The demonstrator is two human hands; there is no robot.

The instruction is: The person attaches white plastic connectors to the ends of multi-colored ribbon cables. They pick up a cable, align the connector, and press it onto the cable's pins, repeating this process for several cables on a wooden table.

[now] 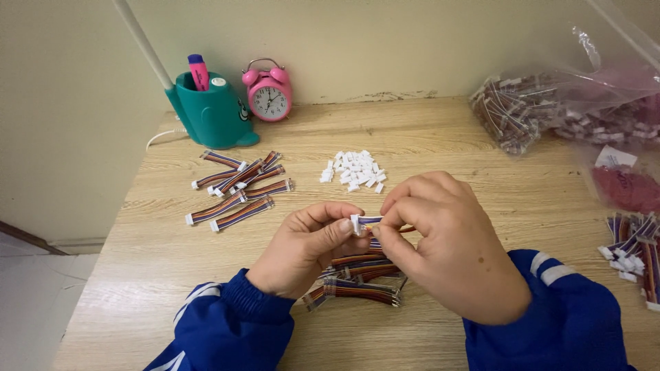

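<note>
My left hand (306,244) and right hand (440,240) both pinch 1 striped ribbon cable (371,221) at its white connector (355,223); light, floppy, so I judge gripping that rigid end best.

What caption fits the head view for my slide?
Left hand and right hand pinch a white connector on a multicoloured ribbon cable above a wooden table.

Blue sleeves (227,323), white stripes, ribbed cuffs.

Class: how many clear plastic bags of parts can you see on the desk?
2: one bag of wire pieces back right, one bag of red parts at the right edge; others may be out of view.
</note>
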